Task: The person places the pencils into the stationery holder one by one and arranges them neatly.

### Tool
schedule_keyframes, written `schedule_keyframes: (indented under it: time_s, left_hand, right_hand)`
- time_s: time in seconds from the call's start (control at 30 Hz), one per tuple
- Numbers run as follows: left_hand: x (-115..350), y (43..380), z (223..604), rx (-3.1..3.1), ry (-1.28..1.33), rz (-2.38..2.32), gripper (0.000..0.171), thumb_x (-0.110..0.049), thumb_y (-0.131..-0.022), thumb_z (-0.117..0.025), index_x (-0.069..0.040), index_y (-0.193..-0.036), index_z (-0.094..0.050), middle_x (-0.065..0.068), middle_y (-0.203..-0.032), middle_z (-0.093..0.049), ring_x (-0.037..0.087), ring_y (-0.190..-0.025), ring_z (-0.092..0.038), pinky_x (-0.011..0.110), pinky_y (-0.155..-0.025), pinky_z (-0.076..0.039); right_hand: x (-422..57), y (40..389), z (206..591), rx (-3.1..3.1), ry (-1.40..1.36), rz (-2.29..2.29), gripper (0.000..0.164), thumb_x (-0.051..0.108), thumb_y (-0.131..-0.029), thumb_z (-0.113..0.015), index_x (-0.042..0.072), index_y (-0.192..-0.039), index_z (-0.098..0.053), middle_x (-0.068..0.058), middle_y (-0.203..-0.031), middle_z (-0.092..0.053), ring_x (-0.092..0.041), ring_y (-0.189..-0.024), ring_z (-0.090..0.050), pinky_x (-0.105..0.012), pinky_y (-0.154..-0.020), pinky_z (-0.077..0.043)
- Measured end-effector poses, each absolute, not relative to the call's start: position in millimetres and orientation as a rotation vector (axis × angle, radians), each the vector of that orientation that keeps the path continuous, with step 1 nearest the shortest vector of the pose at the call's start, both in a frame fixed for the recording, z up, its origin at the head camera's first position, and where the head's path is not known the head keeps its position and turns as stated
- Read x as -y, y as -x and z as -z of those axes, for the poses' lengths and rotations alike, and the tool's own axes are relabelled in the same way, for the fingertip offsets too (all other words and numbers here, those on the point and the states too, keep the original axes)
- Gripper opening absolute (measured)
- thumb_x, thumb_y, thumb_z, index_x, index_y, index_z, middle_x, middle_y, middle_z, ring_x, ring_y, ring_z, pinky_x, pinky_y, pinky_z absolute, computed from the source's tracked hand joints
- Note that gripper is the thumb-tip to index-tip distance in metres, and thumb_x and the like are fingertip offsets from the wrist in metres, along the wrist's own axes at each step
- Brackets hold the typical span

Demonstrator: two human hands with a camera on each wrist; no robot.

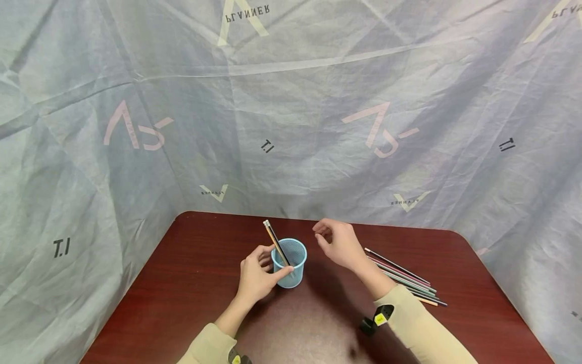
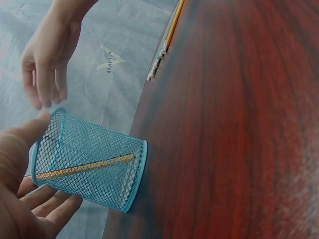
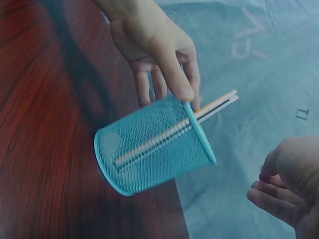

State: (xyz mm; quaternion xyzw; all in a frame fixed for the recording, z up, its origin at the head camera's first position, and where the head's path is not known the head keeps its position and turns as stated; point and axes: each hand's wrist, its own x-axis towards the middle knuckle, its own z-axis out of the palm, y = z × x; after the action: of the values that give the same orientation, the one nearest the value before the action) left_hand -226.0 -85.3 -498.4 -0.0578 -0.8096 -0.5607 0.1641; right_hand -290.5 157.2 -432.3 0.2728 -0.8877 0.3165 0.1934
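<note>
mesh cup: likely light, stiff; take hold at the rim. left grip pinches it there; right grip loosely curled, holding nothing.

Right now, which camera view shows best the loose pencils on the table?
The head view, because the loose pencils show there lengthwise, partly behind the right arm. The left wrist view catches only end portions; the right wrist view, none.

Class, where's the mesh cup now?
In the head view, the mesh cup is below centre, between the left hand holding it and the right hand.
</note>
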Motion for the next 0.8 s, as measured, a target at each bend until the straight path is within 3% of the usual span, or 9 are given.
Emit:
schedule_keyframes:
  time_s: [0.47,0.8]
  left_hand:
    - [85.0,225.6,500.3,2.300,0.177,1.609,0.066,-0.028,-0.072,-0.101,-0.008,-0.127,-0.071,0.012,-0.118,-0.080,0.030,-0.108,-0.079,0.041,-0.090,-0.068]
    - [85.6,225.5,500.0,2.300,0.179,1.599,0.066,-0.028,-0.072,-0.101,-0.008,-0.128,-0.071,0.012,-0.118,-0.079,0.030,-0.108,-0.080,0.041,-0.090,-0.068]
  right_hand:
    - [-193.6,281.0,428.2,2.549,-0.710,-0.811,0.012,0.006,-0.095,-0.076,0.014,-0.104,-0.075,0.002,-0.092,-0.078,-0.015,-0.087,-0.076,-0.034,-0.075,-0.064]
    - [-227.9,276.7,435.3,2.546,-0.672,-0.789,0.014,0.002,-0.093,-0.077,0.013,-0.102,-0.076,0.002,-0.088,-0.077,-0.014,-0.080,-0.073,-0.033,-0.068,-0.062]
